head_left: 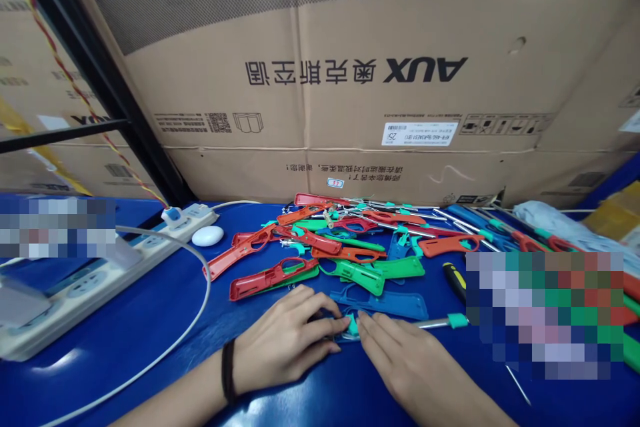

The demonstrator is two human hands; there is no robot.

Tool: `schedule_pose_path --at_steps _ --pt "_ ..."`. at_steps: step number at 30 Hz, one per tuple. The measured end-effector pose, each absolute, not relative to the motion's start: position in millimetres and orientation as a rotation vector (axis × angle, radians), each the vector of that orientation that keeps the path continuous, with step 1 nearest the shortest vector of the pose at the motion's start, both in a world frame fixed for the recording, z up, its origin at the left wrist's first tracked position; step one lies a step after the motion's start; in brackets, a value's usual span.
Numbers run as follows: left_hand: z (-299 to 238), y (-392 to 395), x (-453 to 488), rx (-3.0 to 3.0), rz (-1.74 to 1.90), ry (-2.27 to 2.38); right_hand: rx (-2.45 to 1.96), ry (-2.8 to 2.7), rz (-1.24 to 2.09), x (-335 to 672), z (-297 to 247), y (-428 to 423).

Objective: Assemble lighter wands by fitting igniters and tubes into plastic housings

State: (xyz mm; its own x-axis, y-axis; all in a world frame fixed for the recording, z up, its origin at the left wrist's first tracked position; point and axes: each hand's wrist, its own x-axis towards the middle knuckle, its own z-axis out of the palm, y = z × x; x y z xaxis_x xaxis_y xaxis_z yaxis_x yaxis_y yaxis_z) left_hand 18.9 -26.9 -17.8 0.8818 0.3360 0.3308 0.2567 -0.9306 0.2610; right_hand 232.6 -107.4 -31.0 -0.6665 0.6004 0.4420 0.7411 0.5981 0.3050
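A partly assembled long-reach lighter lies on the blue table between my hands, its teal trigger piece [353, 325] showing at the fingertips. Its metal tube [434, 324] sticks out to the right from under my right hand and ends in a teal cap [457, 320]. My left hand [287, 337], with a dark band at the wrist, closes its fingers on the lighter's left end. From the right, my right hand [410, 357] presses its fingers together on the lighter and hides most of the body. A blue lighter shell half [400, 303] lies just beyond.
Red, orange and green shell halves [357, 275] and metal tubes are heaped behind my hands. A screwdriver [454, 282] lies at right beside a blurred patch. At left are a power strip [100, 277], a white oval object [207, 235] and a cable. A large carton [320, 27] stands behind.
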Motion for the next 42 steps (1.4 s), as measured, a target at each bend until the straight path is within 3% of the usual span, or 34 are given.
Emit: schedule_pose_path --at_steps 9,20,31,42 --pt "-18.1 -29.1 18.9 2.892 0.574 0.456 -1.190 -2.348 -0.174 248.5 -33.0 -102.6" --pt "-20.8 -29.1 18.6 2.686 0.645 0.581 -1.193 -2.352 -0.402 229.1 -37.9 -103.9" --pt "-17.4 -22.8 17.0 2.813 0.743 0.433 -1.349 -2.101 -0.122 261.8 5.3 -99.7" --pt "-10.7 -25.4 20.2 2.850 0.701 0.392 -1.297 -2.205 -0.109 258.9 -17.7 -111.0"
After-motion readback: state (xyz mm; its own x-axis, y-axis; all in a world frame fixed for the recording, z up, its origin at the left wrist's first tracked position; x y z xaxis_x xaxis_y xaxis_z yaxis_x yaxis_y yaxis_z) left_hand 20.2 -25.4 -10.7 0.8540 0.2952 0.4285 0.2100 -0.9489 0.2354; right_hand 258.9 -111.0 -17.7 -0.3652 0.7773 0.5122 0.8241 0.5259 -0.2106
